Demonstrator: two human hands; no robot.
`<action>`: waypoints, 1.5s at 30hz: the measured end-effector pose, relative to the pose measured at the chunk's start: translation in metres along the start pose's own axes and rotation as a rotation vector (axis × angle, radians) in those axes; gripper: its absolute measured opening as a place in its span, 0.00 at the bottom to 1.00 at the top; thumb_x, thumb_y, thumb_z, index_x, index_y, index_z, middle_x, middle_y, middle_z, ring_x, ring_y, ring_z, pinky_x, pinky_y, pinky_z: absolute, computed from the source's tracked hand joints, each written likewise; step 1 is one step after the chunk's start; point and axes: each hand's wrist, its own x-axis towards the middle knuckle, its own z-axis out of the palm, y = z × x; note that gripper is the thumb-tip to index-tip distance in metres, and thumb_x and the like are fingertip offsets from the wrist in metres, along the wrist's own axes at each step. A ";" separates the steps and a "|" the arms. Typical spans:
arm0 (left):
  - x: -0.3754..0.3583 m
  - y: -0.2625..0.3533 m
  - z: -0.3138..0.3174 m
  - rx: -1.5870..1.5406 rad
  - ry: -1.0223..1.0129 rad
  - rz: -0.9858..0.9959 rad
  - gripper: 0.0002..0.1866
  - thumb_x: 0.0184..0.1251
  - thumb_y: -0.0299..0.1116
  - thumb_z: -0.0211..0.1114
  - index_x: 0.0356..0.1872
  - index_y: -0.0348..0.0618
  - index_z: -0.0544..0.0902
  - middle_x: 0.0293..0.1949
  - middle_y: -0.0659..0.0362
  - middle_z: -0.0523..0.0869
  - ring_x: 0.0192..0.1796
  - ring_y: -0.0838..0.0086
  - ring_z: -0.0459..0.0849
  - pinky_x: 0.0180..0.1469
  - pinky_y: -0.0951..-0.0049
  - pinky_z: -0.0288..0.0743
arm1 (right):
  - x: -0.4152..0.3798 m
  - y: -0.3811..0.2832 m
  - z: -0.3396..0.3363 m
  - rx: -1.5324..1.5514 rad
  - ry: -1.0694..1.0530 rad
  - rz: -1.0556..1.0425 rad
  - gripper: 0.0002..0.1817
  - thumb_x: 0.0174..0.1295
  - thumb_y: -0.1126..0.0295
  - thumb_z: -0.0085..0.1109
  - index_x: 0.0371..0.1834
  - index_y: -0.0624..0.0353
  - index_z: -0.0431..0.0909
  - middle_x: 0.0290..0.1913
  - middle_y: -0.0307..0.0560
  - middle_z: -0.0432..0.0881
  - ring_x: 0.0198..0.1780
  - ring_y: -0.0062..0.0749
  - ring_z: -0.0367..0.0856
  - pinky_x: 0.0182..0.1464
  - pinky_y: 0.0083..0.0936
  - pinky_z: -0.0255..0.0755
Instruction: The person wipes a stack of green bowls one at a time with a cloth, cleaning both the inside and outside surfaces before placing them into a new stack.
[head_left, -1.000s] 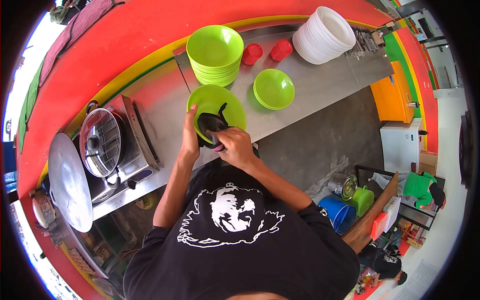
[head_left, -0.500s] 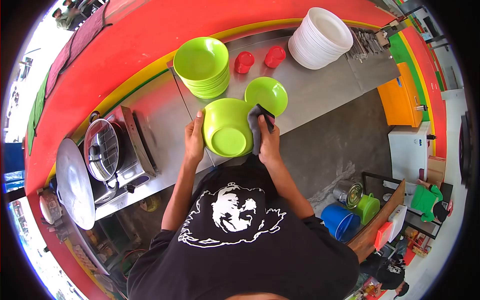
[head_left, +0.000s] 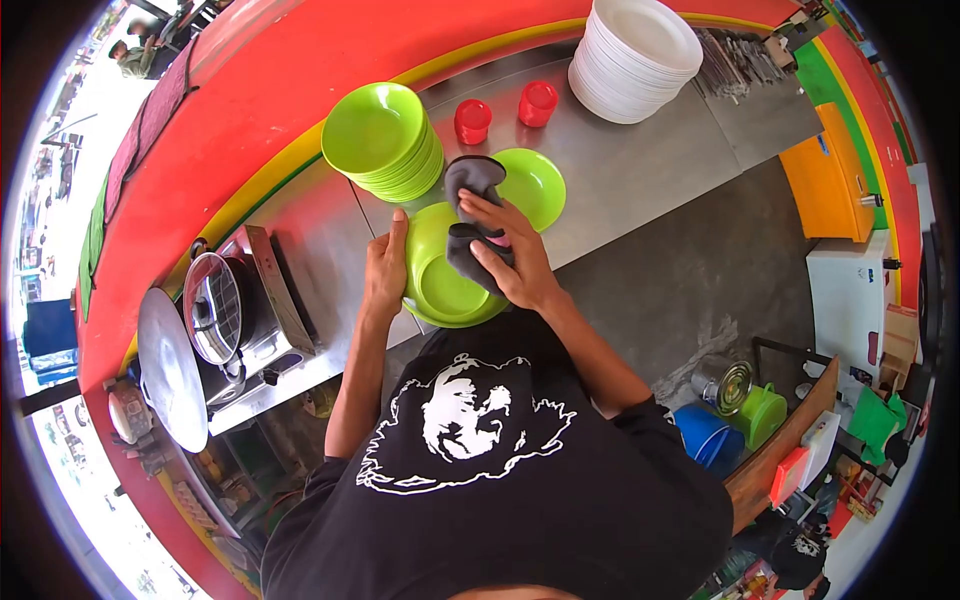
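Note:
My left hand (head_left: 386, 265) grips the left edge of an upturned green bowl (head_left: 430, 283), thumb along its side. A dark grey cloth (head_left: 472, 186) is bunched in my right hand (head_left: 515, 252), which presses it against the bowl's right side. Part of the bowl lies hidden under the cloth and fingers. Just beyond, a single green bowl (head_left: 540, 188) sits upright on the steel counter (head_left: 640, 170), partly covered by my right hand and the cloth. To the left of it stands a tall stack of green bowls (head_left: 375, 130).
Two red cups (head_left: 472, 121) stand behind the bowls. A stack of white plates (head_left: 640, 60) and a pile of cutlery (head_left: 738, 62) are farther right. On the left are a lidded pan (head_left: 213, 308) and a large round metal lid (head_left: 172, 370). A blue bucket (head_left: 708, 438) stands on the floor.
My right hand has moved left with the cloth, from the bowl's right edge onto its outer side. The held bowl has tilted, its base turning more toward me. The whole view has shifted slightly.

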 end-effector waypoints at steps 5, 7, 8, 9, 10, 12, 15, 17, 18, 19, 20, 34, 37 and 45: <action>-0.002 0.001 0.010 0.056 -0.025 -0.024 0.34 0.81 0.58 0.51 0.31 0.33 0.86 0.24 0.63 0.82 0.25 0.84 0.75 0.26 0.77 0.70 | 0.012 -0.003 -0.017 -0.080 -0.222 -0.145 0.27 0.64 0.63 0.61 0.67 0.56 0.77 0.72 0.42 0.75 0.71 0.45 0.71 0.77 0.47 0.55; -0.005 0.002 0.021 0.054 0.005 0.000 0.35 0.81 0.58 0.50 0.30 0.33 0.85 0.23 0.64 0.81 0.24 0.84 0.74 0.26 0.77 0.68 | 0.017 0.004 -0.024 -0.099 -0.284 -0.215 0.29 0.62 0.63 0.63 0.68 0.56 0.76 0.72 0.41 0.75 0.71 0.47 0.71 0.76 0.47 0.58; -0.004 -0.001 0.025 0.058 0.010 0.001 0.35 0.81 0.58 0.49 0.30 0.33 0.85 0.23 0.64 0.81 0.24 0.84 0.73 0.26 0.77 0.68 | 0.019 0.006 -0.027 -0.094 -0.302 -0.196 0.29 0.62 0.63 0.64 0.69 0.56 0.76 0.72 0.42 0.75 0.71 0.47 0.71 0.75 0.46 0.59; -0.002 -0.005 0.028 0.061 0.018 0.002 0.35 0.81 0.58 0.49 0.30 0.33 0.85 0.22 0.64 0.80 0.23 0.84 0.72 0.25 0.77 0.67 | 0.021 0.007 -0.031 -0.087 -0.322 -0.179 0.30 0.62 0.63 0.64 0.69 0.56 0.76 0.72 0.43 0.75 0.71 0.48 0.71 0.75 0.45 0.59; -0.001 -0.008 0.030 0.064 0.027 0.002 0.35 0.81 0.58 0.49 0.29 0.33 0.85 0.22 0.65 0.80 0.23 0.84 0.71 0.25 0.77 0.66 | 0.023 0.007 -0.034 -0.080 -0.343 -0.161 0.31 0.62 0.63 0.64 0.69 0.56 0.75 0.72 0.43 0.75 0.71 0.48 0.71 0.75 0.44 0.59; 0.000 -0.005 0.032 0.137 0.042 0.029 0.36 0.81 0.59 0.48 0.29 0.33 0.85 0.21 0.65 0.79 0.22 0.84 0.70 0.24 0.76 0.64 | 0.024 0.006 -0.040 0.014 -0.306 -0.096 0.31 0.61 0.63 0.65 0.70 0.57 0.75 0.72 0.44 0.75 0.71 0.49 0.71 0.74 0.43 0.60; -0.009 0.015 0.046 0.173 0.120 0.044 0.37 0.81 0.60 0.49 0.27 0.33 0.84 0.21 0.64 0.79 0.23 0.84 0.71 0.24 0.77 0.65 | 0.021 0.011 -0.046 0.051 -0.186 -0.101 0.32 0.62 0.63 0.64 0.71 0.58 0.73 0.73 0.47 0.74 0.72 0.50 0.70 0.75 0.42 0.59; -0.012 0.017 0.051 0.082 0.174 0.047 0.37 0.81 0.60 0.49 0.27 0.33 0.84 0.21 0.63 0.81 0.23 0.83 0.74 0.25 0.77 0.68 | 0.013 0.017 -0.047 0.060 -0.104 -0.123 0.34 0.63 0.61 0.64 0.73 0.60 0.71 0.74 0.49 0.71 0.73 0.51 0.69 0.75 0.42 0.57; -0.011 0.013 0.053 -0.010 0.190 0.052 0.36 0.81 0.60 0.49 0.28 0.33 0.84 0.22 0.62 0.82 0.24 0.82 0.76 0.25 0.76 0.70 | 0.008 0.020 -0.050 0.069 -0.072 -0.129 0.36 0.63 0.59 0.64 0.74 0.61 0.69 0.75 0.50 0.69 0.73 0.52 0.68 0.76 0.44 0.56; -0.011 0.010 0.056 -0.102 0.203 0.056 0.36 0.81 0.60 0.49 0.29 0.33 0.84 0.23 0.61 0.83 0.24 0.81 0.78 0.26 0.76 0.72 | 0.002 0.023 -0.053 0.076 -0.040 -0.132 0.37 0.64 0.57 0.64 0.75 0.62 0.67 0.76 0.52 0.67 0.74 0.53 0.67 0.77 0.45 0.55; -0.011 0.008 0.060 -0.170 0.236 0.057 0.35 0.81 0.59 0.49 0.31 0.33 0.84 0.25 0.59 0.84 0.25 0.80 0.80 0.28 0.75 0.75 | -0.005 0.027 -0.052 0.088 -0.005 -0.111 0.39 0.64 0.57 0.64 0.76 0.63 0.64 0.77 0.53 0.65 0.75 0.54 0.65 0.77 0.45 0.53; -0.016 0.012 0.107 -0.088 0.200 0.001 0.36 0.81 0.61 0.47 0.36 0.31 0.84 0.28 0.57 0.86 0.28 0.77 0.82 0.33 0.74 0.78 | -0.008 0.040 -0.096 0.082 -0.082 -0.096 0.36 0.59 0.65 0.66 0.73 0.61 0.70 0.73 0.53 0.72 0.73 0.50 0.70 0.76 0.40 0.56; -0.017 0.016 0.105 0.173 0.075 -0.009 0.36 0.81 0.60 0.47 0.34 0.31 0.85 0.26 0.59 0.84 0.27 0.80 0.79 0.29 0.75 0.73 | -0.004 0.038 -0.108 0.115 -0.270 -0.105 0.35 0.57 0.67 0.67 0.71 0.61 0.73 0.72 0.52 0.74 0.73 0.47 0.71 0.75 0.40 0.56; -0.029 0.051 0.119 -0.221 -0.067 -0.105 0.28 0.81 0.52 0.53 0.41 0.31 0.84 0.34 0.57 0.88 0.34 0.79 0.84 0.39 0.78 0.77 | -0.002 0.062 -0.116 0.586 -0.175 -0.036 0.32 0.55 0.76 0.63 0.67 0.68 0.75 0.70 0.58 0.75 0.73 0.44 0.72 0.76 0.37 0.58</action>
